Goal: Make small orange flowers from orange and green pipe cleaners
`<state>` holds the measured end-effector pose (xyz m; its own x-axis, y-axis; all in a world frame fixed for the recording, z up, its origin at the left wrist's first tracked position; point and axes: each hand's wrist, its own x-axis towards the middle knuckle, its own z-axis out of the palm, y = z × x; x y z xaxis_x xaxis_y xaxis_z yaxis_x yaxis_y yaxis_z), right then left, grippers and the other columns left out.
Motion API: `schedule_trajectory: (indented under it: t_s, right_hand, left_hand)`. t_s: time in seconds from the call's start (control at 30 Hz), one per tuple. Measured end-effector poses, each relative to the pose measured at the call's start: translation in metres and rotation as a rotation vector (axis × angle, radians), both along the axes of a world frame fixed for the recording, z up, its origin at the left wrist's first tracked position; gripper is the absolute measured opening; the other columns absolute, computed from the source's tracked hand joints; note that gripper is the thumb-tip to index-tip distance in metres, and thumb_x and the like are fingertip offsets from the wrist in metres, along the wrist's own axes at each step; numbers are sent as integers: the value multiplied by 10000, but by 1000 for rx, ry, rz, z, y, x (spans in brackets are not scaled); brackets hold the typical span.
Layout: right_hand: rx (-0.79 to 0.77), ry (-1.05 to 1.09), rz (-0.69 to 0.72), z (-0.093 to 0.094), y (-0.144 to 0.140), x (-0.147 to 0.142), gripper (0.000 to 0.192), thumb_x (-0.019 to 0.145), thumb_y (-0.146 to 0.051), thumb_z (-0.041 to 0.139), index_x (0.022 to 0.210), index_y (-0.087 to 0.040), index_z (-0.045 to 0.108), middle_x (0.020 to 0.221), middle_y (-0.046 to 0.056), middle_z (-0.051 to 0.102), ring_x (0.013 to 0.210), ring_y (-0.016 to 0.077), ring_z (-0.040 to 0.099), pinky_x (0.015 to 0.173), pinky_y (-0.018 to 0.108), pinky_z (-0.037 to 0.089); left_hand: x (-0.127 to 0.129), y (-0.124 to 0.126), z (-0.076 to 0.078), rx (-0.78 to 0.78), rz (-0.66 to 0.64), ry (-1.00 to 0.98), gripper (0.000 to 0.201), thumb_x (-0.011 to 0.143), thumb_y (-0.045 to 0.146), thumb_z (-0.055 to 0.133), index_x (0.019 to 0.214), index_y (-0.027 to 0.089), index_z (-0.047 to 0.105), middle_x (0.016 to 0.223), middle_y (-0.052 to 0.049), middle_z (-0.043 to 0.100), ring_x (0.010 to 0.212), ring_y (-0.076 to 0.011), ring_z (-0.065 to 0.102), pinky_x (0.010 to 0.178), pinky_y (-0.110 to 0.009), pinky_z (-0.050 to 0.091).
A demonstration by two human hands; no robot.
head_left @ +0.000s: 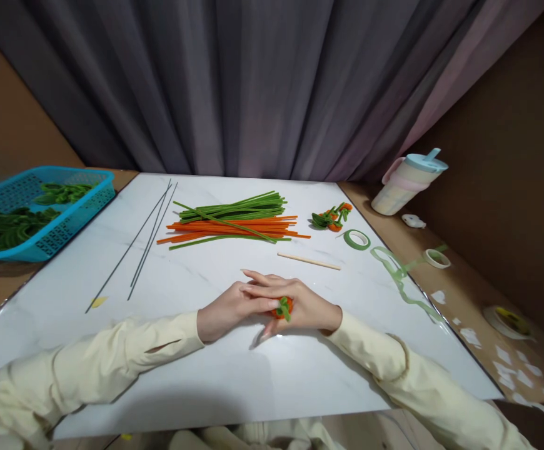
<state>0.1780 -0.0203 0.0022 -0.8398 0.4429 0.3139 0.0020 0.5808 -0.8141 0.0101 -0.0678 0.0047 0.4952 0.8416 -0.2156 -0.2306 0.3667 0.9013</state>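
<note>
- An orange chenille piece with a green leafy top (283, 309) sits between the two hands, over the near half of the surface (300, 381), a little right of midway between its left and right edges.
- The right hand (312, 306) is curled with its fingers gripping the piece, the thumb low on the near side; a firm, light hold here should steady it without flattening the pile.
- The left hand (227, 309) has its thumb tip against the piece; its other fingers are partly hidden, so I cannot tell whether they pinch it. Small pushes from this thumb would shape it best, the right hand acting as the anchor.
- The green loops face outward; they look easy to crush, so pressure is better kept on the orange body.
- Similar orange-and-green pieces (332, 217), near the surface's far right corner, could serve for comparing shape.
- The wooden stick (308, 261) lies just beyond the hands; green chenille stems (234, 207) and orange chenille stems (234, 229) lie toward the far edge, clear of the elbows.
- Loose green tape (401, 278) trails across the right edge; sleeves could catch it.
</note>
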Motion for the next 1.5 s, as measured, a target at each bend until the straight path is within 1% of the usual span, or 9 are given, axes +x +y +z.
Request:
schedule_trajectory:
  t_s: [0.23,0.43,0.7,0.87,1.0,1.13,1.23,1.4,1.5]
  right_hand:
    - [12,38,8,-2,0,-1,694,597,-355,810,1239,-322,550,1386,60,436,1218,240,474,1034,400,365]
    - [12,-45,40,2,1,3,829,565,-360,827,1314,-292,477,1470,78,289,1298,248,376,1072,360,314]
    - [101,-41,-43,0,-2,2,622,725,-256,729,1302,-261,498,1428,97,368,1237,216,453,1033,354,362]
    - [141,12,-47,-7,-2,0,863,641,-322,793,1386,-298,359,1404,108,406,1207,221,477,1016,367,385]
    - [151,12,-23,-8,-3,-2,1094,567,-332,830,1447,-284,183,1345,123,476,1180,221,496,993,359,408]
    - [196,11,52,-8,-2,-2,950,609,-340,798,1413,-298,294,1429,126,362,1240,230,442,1033,370,357]
    - [200,40,79,-8,-1,-2,895,622,-325,789,1393,-309,336,1447,119,332,1254,229,428,1041,364,348]
    - [153,-26,0,-6,-3,-1,1063,576,-317,823,1442,-296,207,1402,122,405,1230,245,455,1014,357,391]
    - [108,-94,-108,0,0,5,1074,632,-308,803,1459,-287,118,1365,123,446,1195,251,491,986,377,422]
  left_hand:
    - [-2,-1,0,28,-59,58,238,741,292,693,853,84,723,946,-127,670,987,-264,580,881,-346,430]
    - [-1,0,2,-90,-7,-49,360,688,254,735,1015,115,675,1022,-123,663,951,-248,607,834,-342,467]
    - [-1,0,4,-148,6,-83,375,669,236,754,1013,116,666,911,-91,672,837,-185,614,705,-254,474]
    - [0,0,4,-152,-7,-73,303,678,260,756,918,91,678,762,-65,661,678,-145,600,637,-247,464]
    - [-2,-1,2,-129,-72,-52,239,696,282,747,779,69,680,668,-53,644,597,-125,587,609,-239,461]
    - [-3,-1,-4,-77,-43,-83,348,705,224,740,1028,123,660,982,-88,655,883,-192,615,756,-284,491]
    - [-2,-1,-6,-59,-50,-77,336,715,222,729,1027,117,661,1126,-108,607,968,-213,598,800,-297,494]
    - [-3,1,-3,-58,-76,-24,319,736,261,709,1002,94,652,915,-95,686,795,-177,653,722,-267,525]
    - [-8,3,2,157,-24,174,282,787,291,650,985,90,655,894,-101,704,778,-190,673,721,-270,543]
